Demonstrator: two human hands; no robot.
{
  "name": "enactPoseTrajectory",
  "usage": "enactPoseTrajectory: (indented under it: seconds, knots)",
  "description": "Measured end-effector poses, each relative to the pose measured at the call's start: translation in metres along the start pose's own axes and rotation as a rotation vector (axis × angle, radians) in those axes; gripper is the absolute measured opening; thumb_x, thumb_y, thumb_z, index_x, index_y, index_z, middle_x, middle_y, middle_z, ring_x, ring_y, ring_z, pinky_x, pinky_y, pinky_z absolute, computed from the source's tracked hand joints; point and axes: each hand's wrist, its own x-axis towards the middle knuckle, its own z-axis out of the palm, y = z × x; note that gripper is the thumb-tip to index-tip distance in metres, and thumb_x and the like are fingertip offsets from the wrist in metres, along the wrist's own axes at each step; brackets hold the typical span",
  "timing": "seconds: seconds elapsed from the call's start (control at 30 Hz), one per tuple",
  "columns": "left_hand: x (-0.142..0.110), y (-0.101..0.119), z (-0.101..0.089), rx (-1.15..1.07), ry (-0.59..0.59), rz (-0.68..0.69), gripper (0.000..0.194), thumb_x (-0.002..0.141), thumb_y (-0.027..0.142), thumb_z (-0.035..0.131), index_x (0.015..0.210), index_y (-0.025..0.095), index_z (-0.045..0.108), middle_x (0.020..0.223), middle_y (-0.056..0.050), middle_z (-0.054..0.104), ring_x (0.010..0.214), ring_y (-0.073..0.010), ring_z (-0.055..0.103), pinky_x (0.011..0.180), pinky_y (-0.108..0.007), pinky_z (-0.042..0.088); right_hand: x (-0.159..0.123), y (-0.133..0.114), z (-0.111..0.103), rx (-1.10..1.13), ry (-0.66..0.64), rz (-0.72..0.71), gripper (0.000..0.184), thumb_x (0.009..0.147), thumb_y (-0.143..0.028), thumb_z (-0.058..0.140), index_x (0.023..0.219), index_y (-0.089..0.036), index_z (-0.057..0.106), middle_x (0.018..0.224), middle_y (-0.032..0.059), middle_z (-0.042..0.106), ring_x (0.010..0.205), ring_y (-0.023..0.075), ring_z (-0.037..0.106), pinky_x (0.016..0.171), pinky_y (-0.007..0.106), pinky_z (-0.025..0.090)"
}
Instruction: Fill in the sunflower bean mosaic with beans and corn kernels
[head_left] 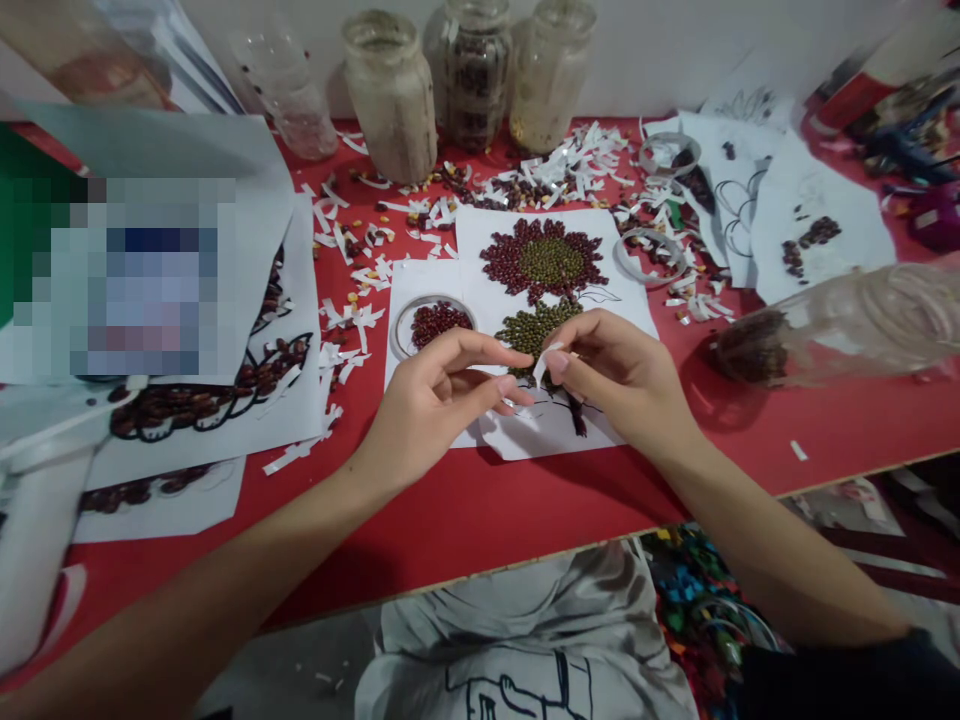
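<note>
My right hand [630,375] pinches a small white paper strip [541,370] between thumb and fingers. Close to the strip, my left hand [420,410] hovers with thumb and forefinger apart, and I see nothing held in it. Below both hands lies a white sheet [637,310] with a flower of dark red beans [499,265] around a green bean centre [551,260]. A second patch of green beans [525,328] sits under it, partly hidden by my right hand. Beyond my left hand, a round lid [395,325] holds red beans [439,322].
Glass jars [390,110] line the wall. White paper scraps [352,335] and loose beans litter the red table [360,560]. A clear jar [847,325] lies on its side at right, near an empty ring-shaped lid [649,257]. Bean-covered drawings [277,440] are stacked at left.
</note>
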Motion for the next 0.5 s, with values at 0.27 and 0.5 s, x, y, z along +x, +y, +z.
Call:
enactPoseTrajectory:
  seconds: [0.27, 0.5]
  knots:
    - [0.0016, -0.0012, -0.0015, 0.178, 0.046, 0.094, 0.016, 0.084, 0.023, 0.071, 0.094, 0.017, 0.061, 0.097, -0.004, 0.071, 0.090, -0.0149, 0.070, 0.076, -0.023, 0.059, -0.0032, -0.0030, 0.0013, -0.235, -0.190, -0.201, 0.004, 0.092, -0.018, 0.060, 0.093, -0.020, 0.063, 0.082, 0.0008, 0.063, 0.066, 0.0103, 0.052, 0.056, 0.023, 0.041]
    - [0.0017, -0.0048, -0.0031, 0.298, 0.061, 0.119, 0.013, 0.088, 0.022, 0.067, 0.100, 0.019, 0.064, 0.090, -0.001, 0.069, 0.085, -0.0132, 0.068, 0.076, -0.022, 0.056, -0.0042, -0.0034, 0.0050, -0.297, -0.218, -0.187, 0.006, 0.091, -0.018, 0.063, 0.095, -0.020, 0.058, 0.080, -0.0023, 0.060, 0.060, 0.0077, 0.048, 0.051, 0.020, 0.038]
